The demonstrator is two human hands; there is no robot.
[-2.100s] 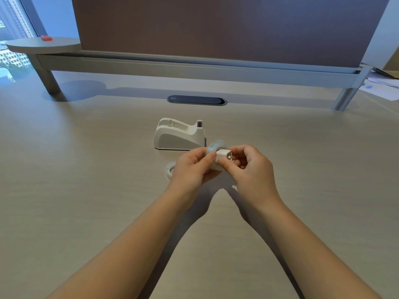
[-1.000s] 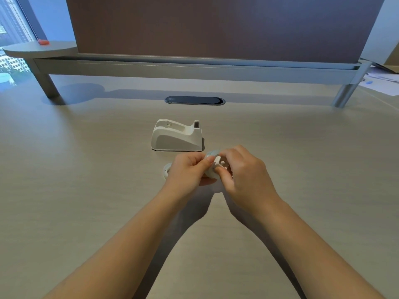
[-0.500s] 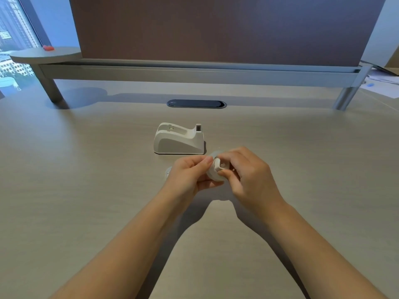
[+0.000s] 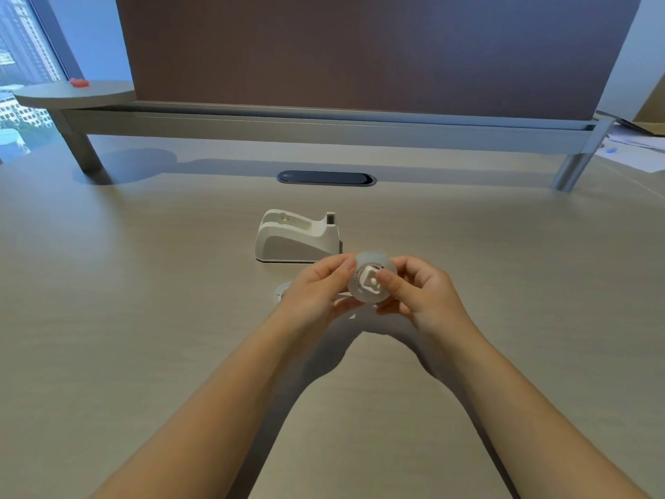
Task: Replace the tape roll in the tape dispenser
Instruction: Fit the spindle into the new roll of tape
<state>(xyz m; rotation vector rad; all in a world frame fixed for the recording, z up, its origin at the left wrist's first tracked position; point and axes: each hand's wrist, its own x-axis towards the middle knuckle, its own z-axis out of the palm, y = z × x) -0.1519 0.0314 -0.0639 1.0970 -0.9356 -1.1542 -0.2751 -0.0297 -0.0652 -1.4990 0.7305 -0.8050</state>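
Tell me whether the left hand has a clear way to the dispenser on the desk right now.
Probably not yet. The path is open, since the dispenser stands just beyond the left hand with nothing between them, but that hand is pinching the tape roll together with the right hand.

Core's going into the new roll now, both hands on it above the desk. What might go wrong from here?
1. The white core may sit crooked in the tape roll; the right hand presses it with the thumb alone, so it might not seat in the dispenser.
2. The roll is pinched by fingertips of the left hand; a slip drops it.
3. The old ring lies under the left hand and could get knocked.
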